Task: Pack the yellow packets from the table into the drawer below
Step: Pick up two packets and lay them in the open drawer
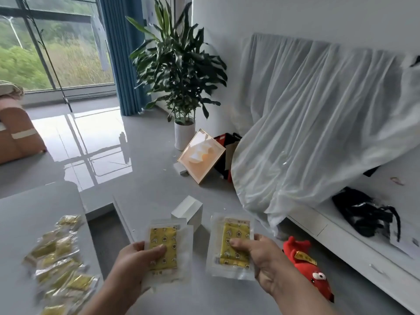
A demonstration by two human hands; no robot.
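Seen from the head camera, a person's left hand (138, 252) pinches one yellow packet (164, 251) by its lower edge while the right hand (256, 252) grips a second packet (235, 243), both held above the grey floor (147, 160). More loose packets (61, 267) lie heaped on the counter (34, 214) at left. A white box (188, 211) and a red plush toy (309, 267) sit nearby; a potted plant (179, 71) stands beyond.

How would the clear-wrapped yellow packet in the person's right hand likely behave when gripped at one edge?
The yellow packet looks thin and flat, so probably light. The right hand pinches only its lower edge yet it stays fairly straight, suggesting some stiffness. Its glossy wrap may be slippery.
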